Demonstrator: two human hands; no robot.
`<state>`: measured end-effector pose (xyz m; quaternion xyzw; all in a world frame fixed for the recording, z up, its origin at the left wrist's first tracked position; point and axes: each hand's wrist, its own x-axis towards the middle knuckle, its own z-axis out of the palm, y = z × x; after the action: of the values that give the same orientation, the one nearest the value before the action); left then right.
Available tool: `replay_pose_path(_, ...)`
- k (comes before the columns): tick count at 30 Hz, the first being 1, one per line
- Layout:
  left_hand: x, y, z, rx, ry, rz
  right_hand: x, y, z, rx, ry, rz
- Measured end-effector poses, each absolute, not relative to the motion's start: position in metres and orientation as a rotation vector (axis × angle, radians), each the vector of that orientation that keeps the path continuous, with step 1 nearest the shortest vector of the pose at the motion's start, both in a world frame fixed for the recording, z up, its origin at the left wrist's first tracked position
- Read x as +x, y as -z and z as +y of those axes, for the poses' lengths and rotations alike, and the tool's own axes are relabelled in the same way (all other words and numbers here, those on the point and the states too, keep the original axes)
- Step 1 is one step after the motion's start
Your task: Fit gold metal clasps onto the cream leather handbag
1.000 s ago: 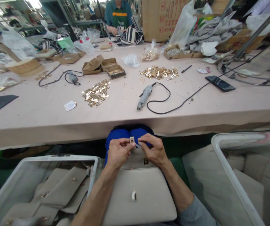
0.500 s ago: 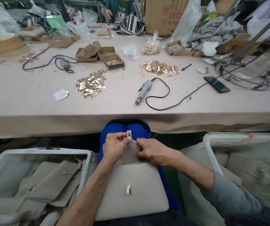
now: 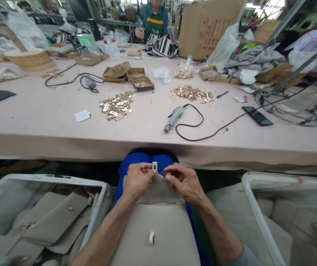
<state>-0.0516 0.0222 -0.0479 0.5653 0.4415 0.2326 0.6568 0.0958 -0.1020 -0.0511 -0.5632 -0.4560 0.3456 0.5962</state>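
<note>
A beige handbag [image 3: 155, 225] lies across my lap, its flap raised toward the table. My left hand [image 3: 139, 181] pinches a small pale tab [image 3: 154, 166] with a rectangular hole, at the flap's top edge. Just right of it, my right hand [image 3: 184, 183] holds a small dark piece [image 3: 163, 173] between thumb and fingertips; its exact kind is too small to tell. A turn-lock clasp [image 3: 151, 237] with a white wrapping sits on the bag's front.
On the table lie a corded electric screwdriver [image 3: 174, 119], gold plates [image 3: 117, 106], gold frames [image 3: 193, 93] and a phone [image 3: 257, 115]. Bins of beige bags stand at left [image 3: 55, 179] and right [image 3: 260, 218]. A person [image 3: 155, 24] sits across the table.
My right hand has turned from a closed fist to a fingertip pinch, with the dark piece now showing. The tab's hole, brownish before, looks pale now. The view has tilted up.
</note>
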Motion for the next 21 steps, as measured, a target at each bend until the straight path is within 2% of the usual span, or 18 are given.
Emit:
replay_pose_path(4,-0.051,0.047,0.023,1.317,-0.516,0.988,0.085,0.055,-0.090,-1.179,-0.961,-0.835)
replay_pose_path(11,-0.057,0.042,0.023,1.336,-0.489,0.940,0.085,0.048,-0.068,-1.306,-0.786,-0.762)
replay_pose_path(21,-0.067,0.052,0.030,1.407,-0.463,0.839,0.074,0.054,-0.047,-1.299,-0.800,-0.793)
